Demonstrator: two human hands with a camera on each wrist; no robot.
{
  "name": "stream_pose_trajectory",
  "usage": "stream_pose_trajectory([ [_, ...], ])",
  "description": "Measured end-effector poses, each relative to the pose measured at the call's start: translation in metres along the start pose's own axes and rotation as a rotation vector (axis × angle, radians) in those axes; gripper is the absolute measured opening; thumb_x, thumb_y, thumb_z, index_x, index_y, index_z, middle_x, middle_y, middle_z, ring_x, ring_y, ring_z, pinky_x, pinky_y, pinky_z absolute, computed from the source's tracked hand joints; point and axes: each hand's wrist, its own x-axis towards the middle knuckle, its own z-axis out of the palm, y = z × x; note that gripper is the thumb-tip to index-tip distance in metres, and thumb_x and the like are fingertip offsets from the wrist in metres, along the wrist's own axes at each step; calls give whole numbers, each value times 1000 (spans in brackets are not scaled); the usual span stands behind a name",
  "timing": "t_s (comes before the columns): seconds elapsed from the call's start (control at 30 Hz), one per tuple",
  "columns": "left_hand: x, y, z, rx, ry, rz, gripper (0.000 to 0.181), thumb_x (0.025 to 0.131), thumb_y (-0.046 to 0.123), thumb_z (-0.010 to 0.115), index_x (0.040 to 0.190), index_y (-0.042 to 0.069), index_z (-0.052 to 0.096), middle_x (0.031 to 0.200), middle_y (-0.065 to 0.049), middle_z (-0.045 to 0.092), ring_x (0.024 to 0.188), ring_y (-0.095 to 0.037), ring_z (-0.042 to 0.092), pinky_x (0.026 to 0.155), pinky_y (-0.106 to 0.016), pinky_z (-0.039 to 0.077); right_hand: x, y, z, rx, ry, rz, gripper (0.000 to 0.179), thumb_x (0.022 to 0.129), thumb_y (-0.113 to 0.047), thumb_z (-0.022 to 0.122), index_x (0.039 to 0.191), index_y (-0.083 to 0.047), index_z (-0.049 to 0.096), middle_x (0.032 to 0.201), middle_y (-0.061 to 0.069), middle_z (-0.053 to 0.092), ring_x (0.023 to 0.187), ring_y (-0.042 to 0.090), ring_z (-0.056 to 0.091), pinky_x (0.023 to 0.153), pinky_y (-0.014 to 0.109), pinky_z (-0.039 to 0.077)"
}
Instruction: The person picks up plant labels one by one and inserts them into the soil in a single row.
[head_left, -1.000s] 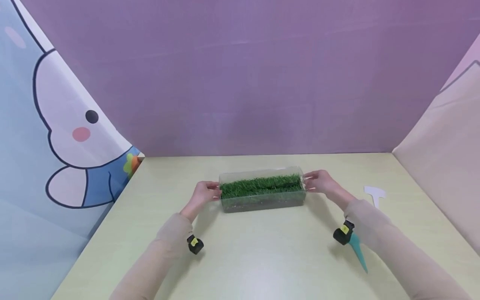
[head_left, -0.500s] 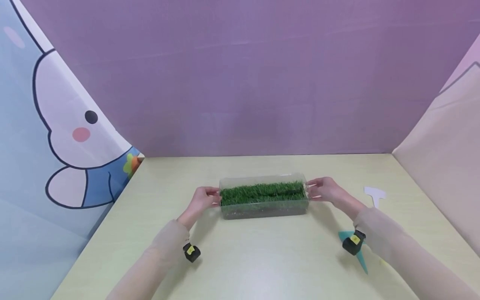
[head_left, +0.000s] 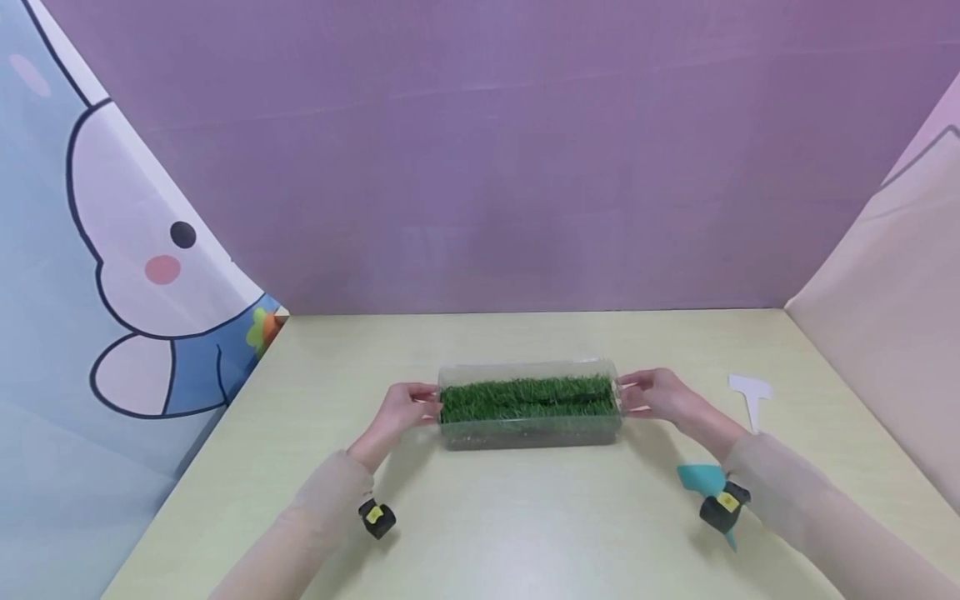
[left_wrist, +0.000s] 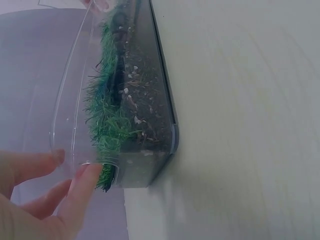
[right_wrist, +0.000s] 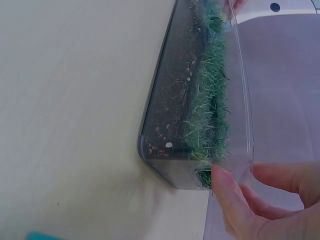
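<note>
Between both hands is a long clear plastic planter box (head_left: 529, 437), with strips of green artificial-looking grass (head_left: 525, 400) along its top. Dark soil with white bits (left_wrist: 145, 100) shows through its wall in the wrist views. My left hand (head_left: 405, 407) holds the left end, thumb and fingers at the end wall around a small cut-out. At the opposite end, my right hand (head_left: 663, 395) grips the wall by a similar opening (right_wrist: 204, 177). Whether the box's underside touches the table cannot be made out.
A teal trowel-like tool (head_left: 701, 477) lies partly hidden under the right wrist's camera (head_left: 723, 508). Farther right on the pale table (head_left: 525, 517) is a white T-shaped plant label (head_left: 751, 389). A purple backdrop (head_left: 525, 167) rises behind the table's far edge.
Both hands have brought the planter box closer to the person, and its slight slant has straightened out. The right forearm has shifted rightward and nearer, uncovering the teal tool's wide end.
</note>
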Motion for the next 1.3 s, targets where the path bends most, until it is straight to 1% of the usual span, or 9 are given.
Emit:
stream_pose_trajectory([
  [0.17,0,-1,1,-10,4,-9,34,77,-9,56,111,-12,53,94,-20,57,72,-15,58,70,-31,55,0,1,-1,12,-6,-5,45,83,8,49,124,19,32,106,28,52,88,21,59,81,37,51],
  [0.27,0,-3,1,-19,6,-20,35,77,-10,57,111,-11,53,96,-21,57,74,-17,59,70,-30,55,0,2,-2,13,-9,-1,45,83,8,49,124,19,32,110,30,50,90,23,59,81,36,51],
  [0.43,1,-5,2,-31,18,-34,35,76,-10,58,110,-10,54,98,-21,58,75,-17,60,70,-30,55,0,2,-2,-12,-6,6,44,84,7,49,123,18,34,111,31,50,96,30,57,80,37,51],
  [0.67,0,-4,3,-35,25,-55,35,76,-9,59,111,-9,54,99,-20,57,78,-19,59,70,-30,55,0,0,-5,-22,-24,5,44,85,4,49,124,17,34,112,30,50,95,27,57,80,37,51],
  [0.83,0,-3,3,-32,30,-56,34,77,-9,58,110,-9,55,95,-19,58,74,-18,59,68,-31,55,-1,1,-7,-1,-47,-10,46,84,5,51,123,19,33,108,29,52,93,27,58,80,37,51],
  [1.07,-4,-3,3,-40,41,-56,34,74,-10,59,108,-10,55,91,-16,59,70,-15,58,65,-30,55,-2,1,-10,15,-74,-9,46,83,5,52,122,19,33,97,21,57,88,23,59,79,36,52],
  [1.17,-6,-4,2,-46,42,-51,34,74,-10,59,108,-11,55,88,-14,58,68,-15,58,64,-30,55,-3,1,-12,17,-89,-3,46,83,4,52,122,19,33,95,18,57,87,22,60,79,36,52],
  [1.3,-7,-3,2,-47,45,-51,34,75,-8,59,109,-10,55,87,-12,58,69,-16,58,65,-32,55,-3,-2,-15,10,-110,-7,46,84,2,53,122,19,33,94,17,57,87,24,60,79,36,52],
])
